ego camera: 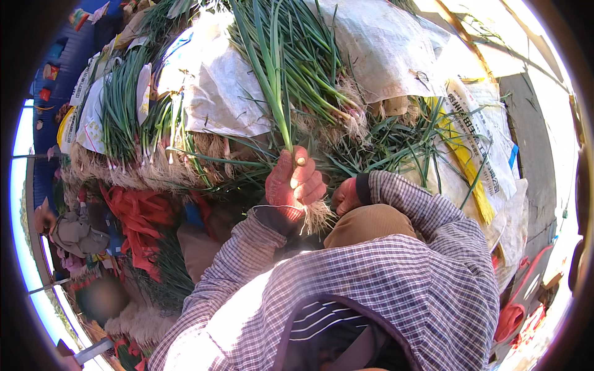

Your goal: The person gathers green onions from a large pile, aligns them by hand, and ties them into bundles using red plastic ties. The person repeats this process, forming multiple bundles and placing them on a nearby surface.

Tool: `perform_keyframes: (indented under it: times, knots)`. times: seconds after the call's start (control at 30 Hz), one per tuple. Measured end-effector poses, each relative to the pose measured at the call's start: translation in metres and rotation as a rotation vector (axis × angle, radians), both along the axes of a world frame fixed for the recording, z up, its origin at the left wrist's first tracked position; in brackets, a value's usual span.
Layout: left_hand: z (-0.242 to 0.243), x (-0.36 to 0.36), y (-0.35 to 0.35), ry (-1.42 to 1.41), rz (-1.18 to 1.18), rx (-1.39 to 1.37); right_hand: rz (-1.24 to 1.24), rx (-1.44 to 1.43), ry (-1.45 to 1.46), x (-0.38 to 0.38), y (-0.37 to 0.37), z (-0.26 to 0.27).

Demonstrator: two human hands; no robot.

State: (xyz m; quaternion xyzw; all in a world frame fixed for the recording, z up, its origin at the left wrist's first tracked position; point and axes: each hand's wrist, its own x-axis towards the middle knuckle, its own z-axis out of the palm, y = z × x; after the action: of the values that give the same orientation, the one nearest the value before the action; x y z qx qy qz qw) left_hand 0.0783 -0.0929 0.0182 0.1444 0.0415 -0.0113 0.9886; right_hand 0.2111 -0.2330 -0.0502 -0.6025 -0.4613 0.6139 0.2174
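Note:
My left hand, in a red knit glove with a bare thumb tip showing, is closed around the lower stem of a green garlic plant. Its long leaves point away from me, and pale stringy roots hang out below the fist. My right hand, also in a red glove, is curled beside the roots above my brown-clad knee. Whatever lies inside its fingers is hidden. Just beyond my hands lies a heap of green garlic with roots towards me.
White woven sacks cover more garlic bundles at the left. Loose leaves and a printed sack lie at the right. Red plastic strips hang at lower left, near another person. A concrete ledge runs along the right.

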Motion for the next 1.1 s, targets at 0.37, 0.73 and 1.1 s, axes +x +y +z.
perform_keyframes:
  times: [0.37,0.73,1.1]
  knots:
    - [-0.026,0.074,0.035,0.499,0.180,0.398,-0.621,0.129,-0.760,0.123,0.030,-0.003]
    - [-0.066,0.094,0.027,0.529,-0.086,0.200,-0.523,0.616,-0.769,0.031,0.003,0.027]
    - [-0.089,0.054,0.018,0.698,0.041,0.425,-0.950,0.607,-0.203,0.020,0.012,0.001]
